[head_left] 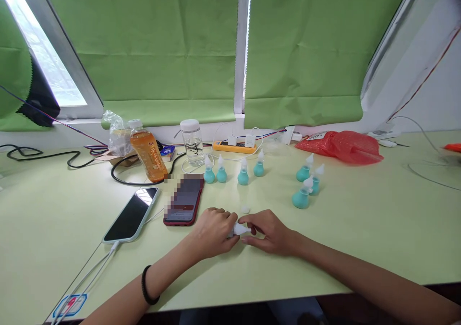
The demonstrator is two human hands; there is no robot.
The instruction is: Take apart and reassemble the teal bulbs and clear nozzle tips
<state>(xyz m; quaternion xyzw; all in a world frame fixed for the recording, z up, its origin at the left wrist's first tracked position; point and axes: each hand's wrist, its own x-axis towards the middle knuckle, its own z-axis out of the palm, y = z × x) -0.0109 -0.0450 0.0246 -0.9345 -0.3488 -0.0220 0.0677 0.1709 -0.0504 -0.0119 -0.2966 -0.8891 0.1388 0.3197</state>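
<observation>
Left hand (212,230), right hand (272,232) on nozzle (240,229)

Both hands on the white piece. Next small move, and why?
Probably press the white nozzle home with the right hand against the left hand. Both pinch it, its base is hidden inside the left hand, and the teal bulbs beyond all carry seated white tips.

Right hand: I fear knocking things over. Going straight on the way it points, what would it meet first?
The right hand pinches the white nozzle; straight on, it would most likely meet the left hand holding the other end. The red phone looks off that line.
</observation>
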